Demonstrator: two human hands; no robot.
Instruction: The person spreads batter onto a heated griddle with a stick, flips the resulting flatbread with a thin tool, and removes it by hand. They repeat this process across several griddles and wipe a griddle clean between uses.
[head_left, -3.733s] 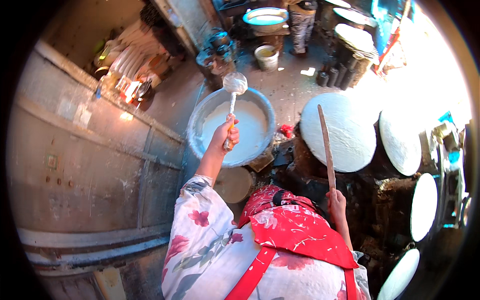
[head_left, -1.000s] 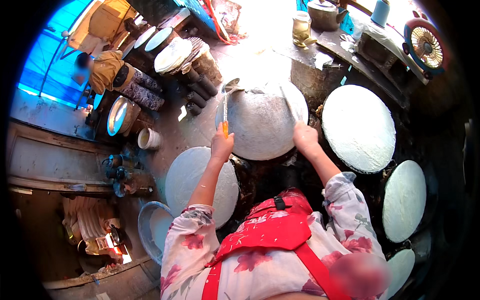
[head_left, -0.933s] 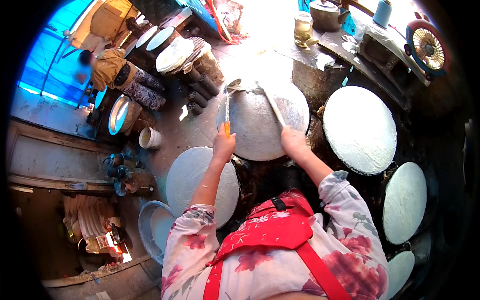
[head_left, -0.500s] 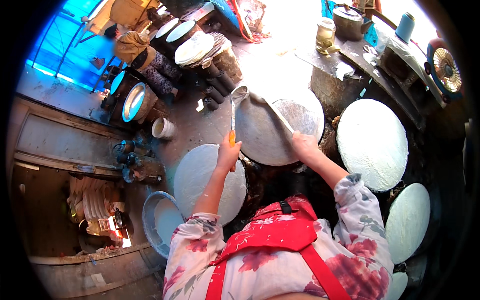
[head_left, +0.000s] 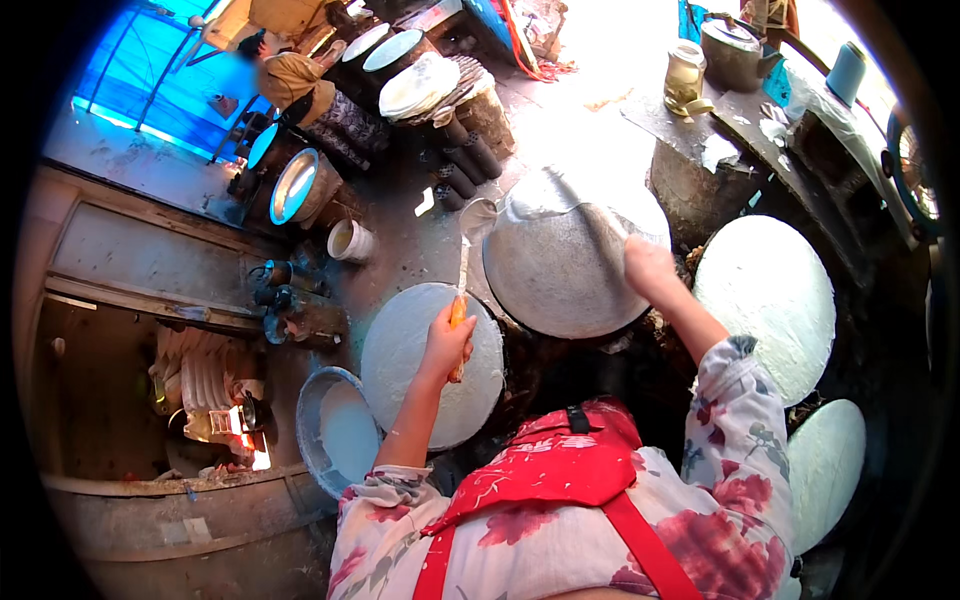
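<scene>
White batter goes from your ladle (head_left: 468, 262) onto the grey round steaming cloth (head_left: 572, 262).

Head view: your left hand (head_left: 447, 343) grips the ladle's orange handle, its bowl tipping just beyond at the cloth's edge. Your right hand (head_left: 648, 265) closes on a thin stick lying across it. Only that far edge looks coated; most remains bare.

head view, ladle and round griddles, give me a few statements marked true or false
1. The left hand has its grip on a ladle handle. True.
2. The right hand rests in the blue basin. False: it is over the grey round griddle, on a thin stick.
3. The ladle's bowl is at the grey griddle's left edge. True.
4. The griddle under the left hand is bare metal. False: this white-coated griddle is covered.
</scene>
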